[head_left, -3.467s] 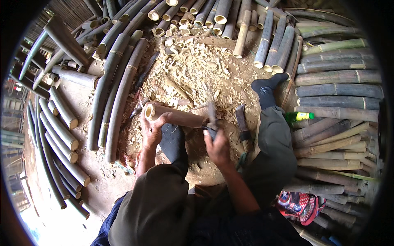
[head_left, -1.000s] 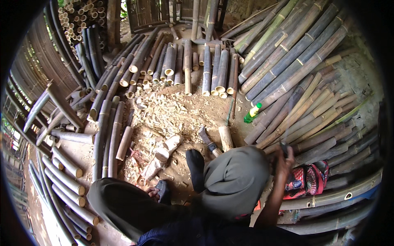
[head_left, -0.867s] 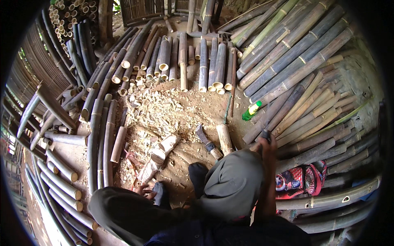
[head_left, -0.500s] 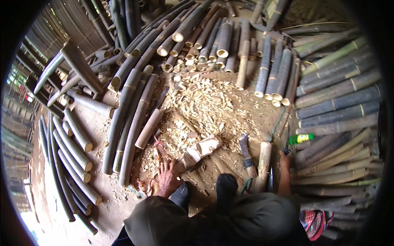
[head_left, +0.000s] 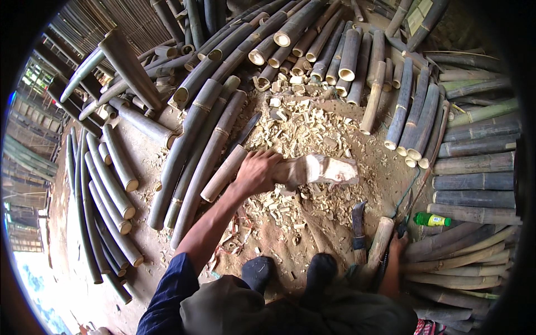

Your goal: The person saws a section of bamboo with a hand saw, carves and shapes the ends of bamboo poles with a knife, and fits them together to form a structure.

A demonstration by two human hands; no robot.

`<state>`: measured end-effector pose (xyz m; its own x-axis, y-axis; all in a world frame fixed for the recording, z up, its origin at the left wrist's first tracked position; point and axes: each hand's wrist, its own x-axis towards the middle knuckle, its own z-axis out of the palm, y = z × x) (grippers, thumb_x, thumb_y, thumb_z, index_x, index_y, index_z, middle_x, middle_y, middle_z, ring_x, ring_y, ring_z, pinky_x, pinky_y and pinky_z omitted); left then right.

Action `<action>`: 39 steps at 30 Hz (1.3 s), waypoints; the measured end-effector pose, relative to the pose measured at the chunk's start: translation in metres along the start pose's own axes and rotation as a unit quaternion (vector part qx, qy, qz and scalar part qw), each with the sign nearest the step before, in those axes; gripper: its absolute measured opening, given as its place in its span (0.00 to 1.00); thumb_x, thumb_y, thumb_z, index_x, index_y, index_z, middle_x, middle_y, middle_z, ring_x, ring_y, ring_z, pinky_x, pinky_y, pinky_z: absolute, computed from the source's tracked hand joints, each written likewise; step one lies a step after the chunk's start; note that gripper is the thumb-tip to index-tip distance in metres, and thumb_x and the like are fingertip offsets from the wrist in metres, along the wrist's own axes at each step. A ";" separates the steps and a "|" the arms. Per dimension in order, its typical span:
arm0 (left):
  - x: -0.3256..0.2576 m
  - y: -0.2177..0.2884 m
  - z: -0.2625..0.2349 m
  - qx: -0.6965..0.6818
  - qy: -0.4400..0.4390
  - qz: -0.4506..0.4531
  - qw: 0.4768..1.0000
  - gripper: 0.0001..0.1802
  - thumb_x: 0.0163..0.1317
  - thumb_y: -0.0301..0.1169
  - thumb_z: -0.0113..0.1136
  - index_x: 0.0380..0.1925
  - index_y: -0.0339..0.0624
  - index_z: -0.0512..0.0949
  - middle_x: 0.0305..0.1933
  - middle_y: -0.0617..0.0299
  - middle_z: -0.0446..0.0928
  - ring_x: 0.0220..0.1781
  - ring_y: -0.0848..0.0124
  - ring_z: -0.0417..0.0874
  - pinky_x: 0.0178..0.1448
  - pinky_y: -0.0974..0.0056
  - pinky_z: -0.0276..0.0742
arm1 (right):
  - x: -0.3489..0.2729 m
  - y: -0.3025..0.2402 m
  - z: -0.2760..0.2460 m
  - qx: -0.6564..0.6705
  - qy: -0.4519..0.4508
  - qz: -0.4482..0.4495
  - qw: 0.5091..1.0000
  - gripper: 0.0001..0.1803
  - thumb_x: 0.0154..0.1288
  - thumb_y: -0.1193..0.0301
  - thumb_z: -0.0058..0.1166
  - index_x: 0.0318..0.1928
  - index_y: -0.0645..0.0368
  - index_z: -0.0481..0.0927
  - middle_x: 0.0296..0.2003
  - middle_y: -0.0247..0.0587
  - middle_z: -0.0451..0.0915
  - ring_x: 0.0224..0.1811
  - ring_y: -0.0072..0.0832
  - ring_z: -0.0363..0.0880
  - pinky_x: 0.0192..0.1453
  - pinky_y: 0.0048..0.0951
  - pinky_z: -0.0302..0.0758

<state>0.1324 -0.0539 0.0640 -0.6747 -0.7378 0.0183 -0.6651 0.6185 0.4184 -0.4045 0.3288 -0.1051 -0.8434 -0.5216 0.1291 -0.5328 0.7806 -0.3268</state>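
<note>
Over shavings (head_left: pixel 312 127), left hand (head_left: pixel 258 172) grips log (head_left: pixel 316 170); right hand (head_left: pixel 397 244), dark handle (head_left: pixel 402 226); open ground (head_left: pixel 385 181) off log's right edge.

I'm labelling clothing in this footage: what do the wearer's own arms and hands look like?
The left hand is gloveless, its forearm bare below a dark navy sleeve ending near the elbow. The right hand looks gloveless too; no right sleeve is discernible.
</note>
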 end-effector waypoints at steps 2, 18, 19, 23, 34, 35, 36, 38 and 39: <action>0.018 -0.015 -0.002 0.022 -0.056 -0.016 0.998 0.40 0.42 0.27 0.71 0.63 0.50 0.77 0.59 0.59 0.79 0.64 0.61 0.77 0.70 0.50 0.72 | -0.010 -0.031 0.010 0.025 -0.065 0.015 0.997 0.28 0.67 0.68 0.61 0.61 0.74 0.76 0.53 0.65 0.82 0.56 0.56 0.82 0.62 0.46 0.76; -0.194 -0.076 0.000 0.070 0.202 -0.545 0.811 0.28 0.55 0.24 0.65 0.58 0.44 0.73 0.55 0.47 0.75 0.62 0.50 0.75 0.63 0.44 0.73 | -0.003 -0.027 -0.020 -0.069 -0.125 0.023 0.989 0.36 0.71 0.55 0.58 0.68 0.71 0.72 0.61 0.67 0.77 0.65 0.58 0.75 0.71 0.47 0.70; -0.201 -0.079 0.008 0.097 0.183 -0.538 0.817 0.28 0.54 0.24 0.66 0.57 0.44 0.73 0.55 0.47 0.75 0.62 0.49 0.75 0.63 0.45 0.73 | 0.001 -0.021 -0.026 -0.068 -0.122 0.021 0.990 0.36 0.70 0.55 0.59 0.68 0.72 0.72 0.61 0.68 0.78 0.66 0.58 0.75 0.71 0.47 0.69; -0.224 -0.097 0.009 0.147 0.186 -0.480 0.844 0.29 0.48 0.27 0.69 0.53 0.41 0.73 0.53 0.48 0.76 0.62 0.49 0.76 0.64 0.49 0.74 | -0.003 -0.047 -0.043 0.125 -0.206 0.073 0.968 0.38 0.70 0.60 0.58 0.73 0.72 0.66 0.67 0.69 0.71 0.68 0.58 0.72 0.73 0.45 0.68; -0.246 -0.047 -0.062 -0.499 0.121 -0.328 0.793 0.43 0.34 0.37 0.68 0.57 0.26 0.77 0.45 0.53 0.83 0.42 0.63 0.85 0.51 0.62 0.81 | -0.055 -0.099 -0.060 0.161 -0.010 -0.050 0.986 0.31 0.67 0.69 0.62 0.68 0.67 0.71 0.59 0.63 0.76 0.56 0.53 0.80 0.62 0.45 0.76; -0.239 -0.035 -0.056 -0.604 0.115 -0.246 0.749 0.45 0.36 0.39 0.64 0.61 0.29 0.76 0.47 0.54 0.83 0.45 0.64 0.85 0.56 0.63 0.80 | -0.054 -0.115 -0.074 0.180 -0.039 -0.045 0.982 0.29 0.67 0.68 0.63 0.66 0.65 0.73 0.57 0.62 0.77 0.51 0.46 0.81 0.58 0.42 0.78; -0.229 -0.023 -0.049 -0.733 0.070 -0.205 0.645 0.50 0.39 0.42 0.68 0.67 0.29 0.70 0.54 0.51 0.82 0.52 0.64 0.84 0.62 0.62 0.79 | -0.049 -0.118 -0.074 0.189 -0.034 -0.102 0.976 0.25 0.68 0.70 0.63 0.63 0.63 0.75 0.53 0.55 0.79 0.47 0.38 0.82 0.55 0.37 0.78; -0.185 0.023 -0.055 -0.764 0.134 -0.163 0.610 0.57 0.44 0.49 0.71 0.73 0.31 0.64 0.62 0.49 0.77 0.59 0.63 0.82 0.65 0.60 0.79 | -0.066 -0.174 -0.090 0.266 -0.099 -0.120 0.951 0.21 0.70 0.71 0.61 0.61 0.62 0.78 0.51 0.42 0.82 0.46 0.30 0.81 0.54 0.30 0.78; -0.165 0.031 -0.055 -0.754 0.129 -0.137 0.629 0.57 0.52 0.51 0.71 0.76 0.33 0.59 0.67 0.48 0.73 0.63 0.64 0.79 0.65 0.57 0.79 | -0.078 -0.211 -0.107 0.262 -0.152 -0.116 0.946 0.21 0.70 0.69 0.62 0.61 0.60 0.79 0.49 0.39 0.81 0.47 0.29 0.81 0.52 0.30 0.79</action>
<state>0.2408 0.0721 0.1238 -0.3972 -0.9005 -0.1768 0.4470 -0.3581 0.8197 -0.2336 0.2418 0.0540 -0.6073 -0.7944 0.0050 -0.5262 0.3976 -0.7517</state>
